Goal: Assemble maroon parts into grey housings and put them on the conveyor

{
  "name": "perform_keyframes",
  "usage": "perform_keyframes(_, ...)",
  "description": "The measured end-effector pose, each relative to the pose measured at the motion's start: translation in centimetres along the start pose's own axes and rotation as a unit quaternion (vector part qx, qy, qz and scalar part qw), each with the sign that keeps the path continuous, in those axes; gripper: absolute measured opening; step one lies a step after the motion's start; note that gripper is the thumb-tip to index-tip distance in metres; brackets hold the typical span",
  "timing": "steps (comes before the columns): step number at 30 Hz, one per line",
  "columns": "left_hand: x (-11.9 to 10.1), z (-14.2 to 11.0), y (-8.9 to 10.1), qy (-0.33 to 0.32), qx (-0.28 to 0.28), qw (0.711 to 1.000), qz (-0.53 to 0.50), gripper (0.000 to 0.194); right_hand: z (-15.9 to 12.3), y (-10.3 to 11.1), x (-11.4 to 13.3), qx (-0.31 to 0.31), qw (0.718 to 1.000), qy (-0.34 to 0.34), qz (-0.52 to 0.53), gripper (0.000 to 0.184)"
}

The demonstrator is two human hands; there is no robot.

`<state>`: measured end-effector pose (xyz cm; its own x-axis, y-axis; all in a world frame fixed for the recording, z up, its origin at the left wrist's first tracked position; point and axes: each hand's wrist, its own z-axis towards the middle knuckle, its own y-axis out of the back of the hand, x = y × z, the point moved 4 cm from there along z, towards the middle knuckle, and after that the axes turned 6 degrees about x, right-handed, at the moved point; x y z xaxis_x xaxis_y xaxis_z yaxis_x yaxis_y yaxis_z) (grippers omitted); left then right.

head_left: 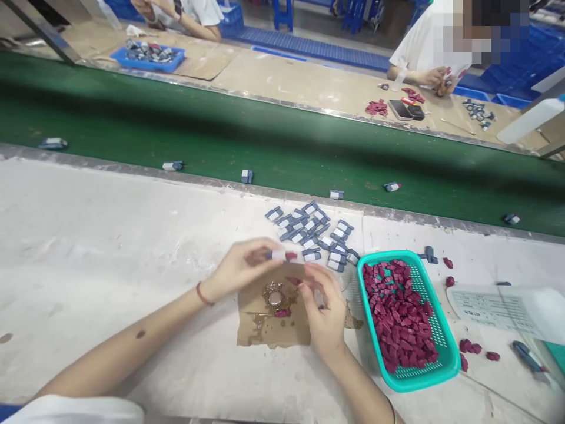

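Note:
My left hand [245,262] grips a small blue-grey and white plastic part [278,255] with a dark red piece at its right end. To the right, my right hand [325,303] pinches a small dark red piece [293,281] between thumb and fingertip. Below both hands lies a stained brown cardboard sheet [251,330] bearing a small round metal dish [275,296] and another dark red piece [282,312]. Just beyond my hands is a loose pile of blue-grey and white parts [309,224].
A teal basket [452,365] full of dark red pieces stands right of my right hand. Past the table edge runs a green conveyor belt [212,135] with several parts spaced along it. Across it, two people sit at a bench [282,76] with a blue tray [176,63].

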<state>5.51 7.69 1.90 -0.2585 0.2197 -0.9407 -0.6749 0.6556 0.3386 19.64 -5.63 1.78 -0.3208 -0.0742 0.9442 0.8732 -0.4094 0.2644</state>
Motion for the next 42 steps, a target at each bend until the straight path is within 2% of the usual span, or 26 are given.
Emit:
perform_keyframes(2, 0.6, 4.2, 1.7, 0.013, -0.059, 0.997, 0.056, 0.038, -0.1, 0.7, -0.1, -0.040, 0.999, 0.016, -0.028, 0.025)
perform_keyframes(3, 1.0, 6.5, 2.5, 0.018, -0.083, 0.989, 0.118, 0.039, -0.1, 0.9, -0.2, -0.044, 0.998, 0.023, -0.037, 0.025)
perform_keyframes(4, 1.2, 8.6, 3.2, 0.024, -0.095, 0.975, 0.200, 0.037, -0.1, 1.0, -0.3, -0.035, 0.998, 0.029, -0.043, 0.025)
perform_keyframes(6, 1.7, 12.2, 4.4, 0.025, -0.108, 0.960, 0.256, 0.035, -0.2, 0.8, -0.4, 0.001, 0.999, 0.033, -0.040, 0.026)
perform_keyframes(9, 2.0, 14.9, 5.6, 0.022, -0.105, 0.943, 0.314, 0.032, -0.4, 0.4, -0.2, 0.056, 0.997, 0.030, -0.031, 0.028)
perform_keyframes(12, 2.0, 14.6, 6.4, 0.025, -0.090, 0.921, 0.379, 0.033, -0.9, 0.2, 0.3, 0.094, 0.994, 0.029, -0.053, 0.028)
perform_keyframes(19, 1.6, 10.8, 7.2, 0.046, -0.031, 0.885, 0.462, 0.037, -2.1, -0.8, 0.9, 0.175, 0.971, 0.062, -0.149, 0.024)
perform_keyframes(21, 1.1, 9.9, 7.1, 0.051, -0.001, 0.875, 0.482, 0.038, -2.4, -1.0, 1.3, 0.202, 0.960, 0.078, -0.175, 0.021)
perform_keyframes(23, 0.3, 9.4, 6.6, 0.070, 0.038, 0.849, 0.522, 0.039, -2.5, -0.7, 2.2, 0.221, 0.950, 0.098, -0.198, 0.017)
perform_keyframes(26, -1.4, 10.0, 5.0, 0.077, 0.055, 0.801, 0.592, 0.040, -2.2, 1.7, 4.2, 0.204, 0.950, 0.128, -0.199, 0.017)
perform_keyframes(28, -2.9, 11.4, 3.1, 0.025, 0.051, 0.800, 0.598, 0.040, -1.9, 4.9, 4.8, 0.158, 0.962, 0.109, -0.194, 0.018)
perform_keyframes(30, -4.1, 13.4, 0.4, -0.036, 0.068, 0.816, 0.573, 0.042, -1.8, 9.0, 4.1, 0.097, 0.966, 0.032, -0.236, 0.021)
perform_keyframes(32, -4.7, 15.9, -2.7, -0.079, 0.098, 0.829, 0.544, 0.043, -2.3, 13.6, 2.6, 0.019, 0.940, -0.053, -0.336, 0.021)
perform_keyframes(34, -5.0, 18.4, -5.9, -0.112, 0.122, 0.838, 0.519, 0.045, -3.1, 17.5, 0.9, -0.025, 0.886, -0.098, -0.453, 0.025)
perform_keyframes(35, -5.0, 19.6, -7.6, -0.128, 0.129, 0.843, 0.507, 0.046, -3.6, 18.8, 0.2, -0.024, 0.861, -0.101, -0.499, 0.028)
perform_keyframes(37, -5.0, 21.7, -10.7, -0.153, 0.140, 0.851, 0.482, 0.048, -4.4, 20.5, -0.9, 0.012, 0.829, -0.096, -0.551, 0.034)
perform_keyframes(40, -4.9, 23.6, -14.3, -0.170, 0.153, 0.861, 0.454, 0.047, -5.1, 21.3, -1.8, 0.072, 0.810, -0.091, -0.574, 0.040)
perform_keyframes(42, -4.8, 24.0, -15.7, -0.171, 0.161, 0.866, 0.441, 0.043, -5.2, 21.3, -1.9, 0.081, 0.809, -0.090, -0.575, 0.039)
